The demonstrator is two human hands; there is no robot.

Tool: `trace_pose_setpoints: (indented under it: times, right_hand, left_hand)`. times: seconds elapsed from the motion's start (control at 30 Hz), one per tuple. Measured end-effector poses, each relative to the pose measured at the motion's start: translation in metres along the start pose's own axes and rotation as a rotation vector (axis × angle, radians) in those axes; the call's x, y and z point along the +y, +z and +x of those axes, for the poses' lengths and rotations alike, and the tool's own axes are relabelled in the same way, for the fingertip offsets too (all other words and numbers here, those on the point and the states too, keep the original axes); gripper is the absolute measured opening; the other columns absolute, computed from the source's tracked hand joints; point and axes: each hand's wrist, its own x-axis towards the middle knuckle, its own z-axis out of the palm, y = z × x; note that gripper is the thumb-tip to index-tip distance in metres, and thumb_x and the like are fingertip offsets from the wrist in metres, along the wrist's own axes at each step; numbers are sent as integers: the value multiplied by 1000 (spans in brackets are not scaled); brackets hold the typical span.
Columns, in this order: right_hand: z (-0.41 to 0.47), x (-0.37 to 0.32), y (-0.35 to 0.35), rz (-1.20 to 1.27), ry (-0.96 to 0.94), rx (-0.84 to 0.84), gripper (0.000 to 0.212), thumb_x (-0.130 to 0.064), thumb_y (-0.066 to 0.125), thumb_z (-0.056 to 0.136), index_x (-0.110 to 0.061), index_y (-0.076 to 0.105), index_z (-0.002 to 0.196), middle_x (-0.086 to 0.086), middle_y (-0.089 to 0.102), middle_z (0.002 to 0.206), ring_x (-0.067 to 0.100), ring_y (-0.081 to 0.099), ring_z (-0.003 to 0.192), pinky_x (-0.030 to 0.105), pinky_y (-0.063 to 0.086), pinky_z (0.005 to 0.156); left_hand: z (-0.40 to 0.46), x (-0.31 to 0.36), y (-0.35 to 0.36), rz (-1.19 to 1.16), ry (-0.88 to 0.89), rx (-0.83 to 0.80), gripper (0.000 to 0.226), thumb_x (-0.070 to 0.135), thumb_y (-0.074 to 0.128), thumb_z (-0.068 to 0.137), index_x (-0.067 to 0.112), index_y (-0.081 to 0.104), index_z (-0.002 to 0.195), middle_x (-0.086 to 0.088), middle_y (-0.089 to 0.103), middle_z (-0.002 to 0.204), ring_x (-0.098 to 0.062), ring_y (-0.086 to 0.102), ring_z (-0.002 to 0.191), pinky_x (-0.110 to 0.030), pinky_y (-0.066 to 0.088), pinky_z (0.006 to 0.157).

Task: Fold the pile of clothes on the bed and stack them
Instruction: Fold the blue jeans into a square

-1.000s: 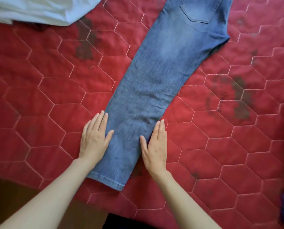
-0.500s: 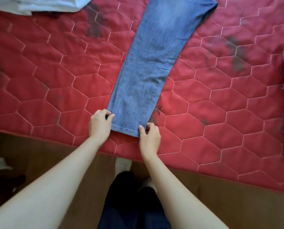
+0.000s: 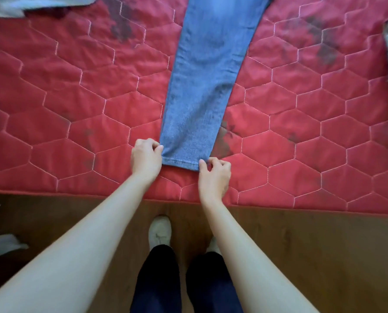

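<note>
Red quilt (image 3: 53, 123) w/ pale hexagon stitching and dark smudges covers the bed, its near edge running straight across the view. Below it, brown wood floor (image 3: 324, 256) w/ white scraps (image 3: 3, 245) at far left. Person's dark trousers (image 3: 156, 281) and white shoes (image 3: 159, 231) stand on the floor just beside the quilt edge, approx mid-view.

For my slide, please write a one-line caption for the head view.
Left hand and right hand pinch the hem corners of jeans lying flat on a red bed cover.
</note>
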Motion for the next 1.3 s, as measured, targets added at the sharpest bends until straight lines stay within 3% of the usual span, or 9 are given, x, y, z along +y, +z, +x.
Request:
trace_pose_setpoints:
  times: [0.13, 0.23, 0.37, 0.5, 0.63, 0.8, 1.03, 1.17, 1.3]
  right_hand:
    - [-3, -5, 3, 61, 57, -37, 22, -37, 56, 93, -22, 68, 104, -2, 52, 109, 12, 47, 86, 25, 30, 74]
    - [-1, -8, -4, 60, 90, -106, 29, -37, 55, 91, -20, 57, 67, 0, 55, 81, 21, 50, 79, 32, 32, 63]
    - [-3, -22, -22, 301, 91, -174, 32, -30, 63, 88, -8, 54, 65, 0, 46, 67, 16, 43, 72, 33, 30, 65]
    - [-6, -20, -49, 486, -37, -112, 31, -34, 67, 82, -3, 67, 79, -1, 57, 72, 11, 48, 74, 32, 39, 70]
    - [-13, -1, -47, 425, 69, -37, 21, -27, 68, 85, -9, 70, 75, 1, 61, 69, 10, 49, 70, 32, 41, 68]
    - [-10, 15, -28, 143, 181, 67, 17, -31, 64, 87, -16, 70, 90, 2, 68, 89, 18, 59, 85, 30, 38, 69]
    - [-7, -2, -8, -259, -398, 316, 36, -16, 56, 92, -7, 56, 127, 11, 50, 136, 27, 45, 128, 38, 38, 101]
    - [15, -7, 19, -449, -622, 183, 44, -17, 39, 96, -5, 50, 137, 17, 42, 147, 30, 36, 140, 46, 30, 112]
    - [29, 25, 29, -705, -631, 59, 54, -32, 29, 102, -12, 25, 152, 8, 19, 159, 21, 14, 148, 48, 15, 119]
  left_hand:
    - [1, 0, -1, 30, 35, -95, 29, 30, 55, 95, 6, 56, 78, -10, 53, 80, -29, 50, 79, -34, 33, 68]
    - [-2, -2, -7, -41, -9, -148, 41, 30, 55, 96, 12, 37, 63, -3, 33, 59, -24, 34, 66, -34, 20, 54]
    - [-8, 3, -20, -341, -46, -218, 43, 30, 56, 96, -10, 57, 80, -8, 42, 71, -18, 37, 71, -31, 27, 65]
    - [-16, 8, -32, -569, -56, -170, 29, 29, 64, 91, 4, 72, 80, -4, 63, 77, -15, 53, 73, -32, 43, 72]
    - [-25, 4, -11, -490, -140, -168, 20, 26, 71, 86, 9, 72, 74, -7, 71, 82, -18, 61, 78, -42, 52, 87]
    - [-32, -6, 12, -207, -174, -92, 9, 24, 71, 84, 15, 71, 85, -3, 71, 92, -24, 64, 97, -31, 47, 85]
    - [-33, -1, 11, 277, 512, 262, 33, 12, 59, 86, 9, 60, 119, -10, 56, 126, -31, 50, 121, -44, 36, 101]
    - [-10, 1, 35, 499, 779, 90, 46, 12, 50, 93, 5, 48, 138, -13, 43, 148, -32, 34, 141, -53, 26, 114]
    - [5, -19, 53, 663, 790, -77, 53, 26, 31, 101, 8, 27, 151, -7, 22, 159, -26, 17, 148, -52, 17, 117]
